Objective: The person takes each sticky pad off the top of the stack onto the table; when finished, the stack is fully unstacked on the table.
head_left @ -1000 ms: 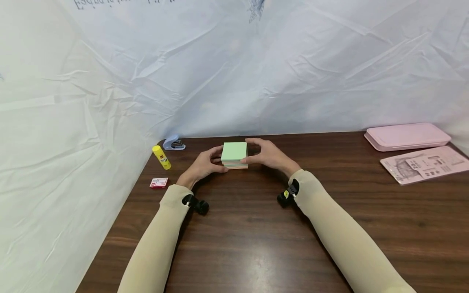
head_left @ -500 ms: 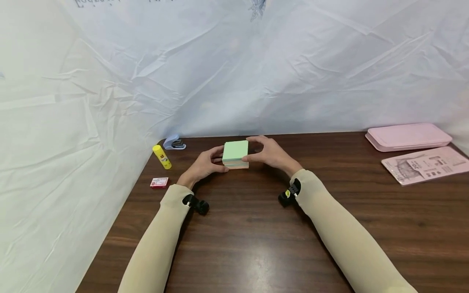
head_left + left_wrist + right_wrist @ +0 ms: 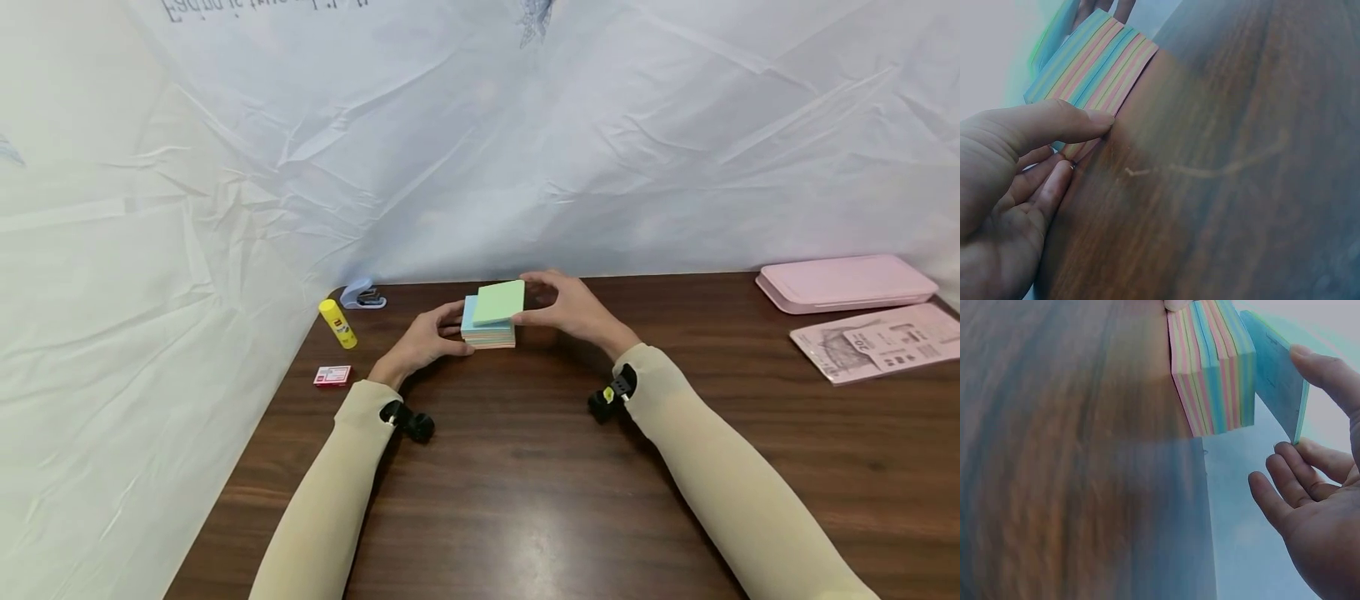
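A stack of multicoloured sticky note pads (image 3: 487,337) stands on the dark wooden table, blue on top, its layers striped in the left wrist view. My left hand (image 3: 420,342) grips the stack at its left side, with the thumb (image 3: 1066,122) on the front face and fingers at the side. Above the stack, a thin green sticky note pad (image 3: 500,301) tilts up, its right side pinched between the thumb and fingers of my right hand (image 3: 577,312). The right wrist view shows a gap between this green pad (image 3: 1279,375) and the stack. Three right fingers extend below it.
At the left stand a yellow glue stick (image 3: 338,324), a light blue stapler (image 3: 363,294) and a small red-and-white box (image 3: 332,376). A pink case (image 3: 847,283) and a flat pink package (image 3: 877,343) lie at the right. White sheeting (image 3: 525,167) hangs behind the table.
My right hand has lifted the green pad off the stack, up and slightly to the right, uncovering the blue one. The left hand still holds the stack. The head view has shifted slightly.
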The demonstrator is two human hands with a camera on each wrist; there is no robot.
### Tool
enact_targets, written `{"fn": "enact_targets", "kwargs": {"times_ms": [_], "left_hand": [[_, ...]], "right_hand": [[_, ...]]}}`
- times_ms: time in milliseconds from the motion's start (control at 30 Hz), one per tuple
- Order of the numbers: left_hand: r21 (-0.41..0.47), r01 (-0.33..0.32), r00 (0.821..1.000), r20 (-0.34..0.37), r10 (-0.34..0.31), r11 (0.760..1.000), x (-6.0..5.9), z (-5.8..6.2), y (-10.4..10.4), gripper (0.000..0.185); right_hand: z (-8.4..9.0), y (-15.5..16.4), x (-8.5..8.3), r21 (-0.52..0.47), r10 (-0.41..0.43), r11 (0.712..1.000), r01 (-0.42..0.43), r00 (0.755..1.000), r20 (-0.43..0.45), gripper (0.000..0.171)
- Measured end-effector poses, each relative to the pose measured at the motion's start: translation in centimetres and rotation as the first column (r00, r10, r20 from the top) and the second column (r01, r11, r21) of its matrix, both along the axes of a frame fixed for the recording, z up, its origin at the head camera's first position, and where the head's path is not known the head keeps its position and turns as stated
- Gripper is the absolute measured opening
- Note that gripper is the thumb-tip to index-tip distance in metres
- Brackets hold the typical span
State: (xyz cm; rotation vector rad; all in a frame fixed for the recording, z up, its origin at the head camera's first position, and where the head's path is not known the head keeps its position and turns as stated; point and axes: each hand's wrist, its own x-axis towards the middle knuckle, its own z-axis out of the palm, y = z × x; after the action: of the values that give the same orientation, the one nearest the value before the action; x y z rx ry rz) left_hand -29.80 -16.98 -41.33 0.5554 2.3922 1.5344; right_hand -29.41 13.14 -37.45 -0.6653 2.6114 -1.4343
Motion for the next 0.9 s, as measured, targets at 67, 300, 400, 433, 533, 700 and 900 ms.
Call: {"fn": "enact_targets", "kwargs": {"times_ms": [67,300,400,433,533,700,900], "left_hand": [[0.001,-0.001,1.0,0.0,0.001,1.0,0.0,-0.1,0.0,0.086],[-0.012,-0.006,1.0,-0.005,0.006,1.0,0.2,0.2,0.1,0.088],[-0.016,-0.004,1.0,-0.006,0.004,1.0,0.0,0.2,0.1,0.088],[-0.018,-0.003,1.0,-0.007,0.003,1.0,0.0,0.1,0.1,0.088],[-0.018,-0.005,1.0,-0.006,0.005,1.0,-0.1,0.0,0.0,0.088],[-0.012,0.0,1.0,-0.016,0.0,1.0,0.0,0.0,-0.1,0.087],[-0.017,0.006,0.999,-0.032,-0.006,1.0,-0.1,-0.1,-0.1,0.087]], "right_hand": [[0.1,0.4,-0.1,0.008,-0.003,1.0,0.003,1.0,-0.001,0.086],[1.2,1.9,-0.1,-0.007,-0.024,1.0,0.024,1.0,-0.001,0.086],[1.4,2.6,-0.2,-0.021,-0.026,0.999,0.026,1.0,0.008,0.085],[1.4,2.8,-0.3,-0.026,-0.028,0.999,0.028,1.0,0.013,0.084],[1.6,3.5,-0.3,-0.031,-0.032,0.999,0.033,0.999,0.027,0.084],[1.9,4.7,-0.6,0.001,-0.053,0.999,0.053,0.998,0.026,0.086],[1.5,6.2,-1.2,0.018,-0.083,0.996,0.083,0.996,0.026,0.084]]}}
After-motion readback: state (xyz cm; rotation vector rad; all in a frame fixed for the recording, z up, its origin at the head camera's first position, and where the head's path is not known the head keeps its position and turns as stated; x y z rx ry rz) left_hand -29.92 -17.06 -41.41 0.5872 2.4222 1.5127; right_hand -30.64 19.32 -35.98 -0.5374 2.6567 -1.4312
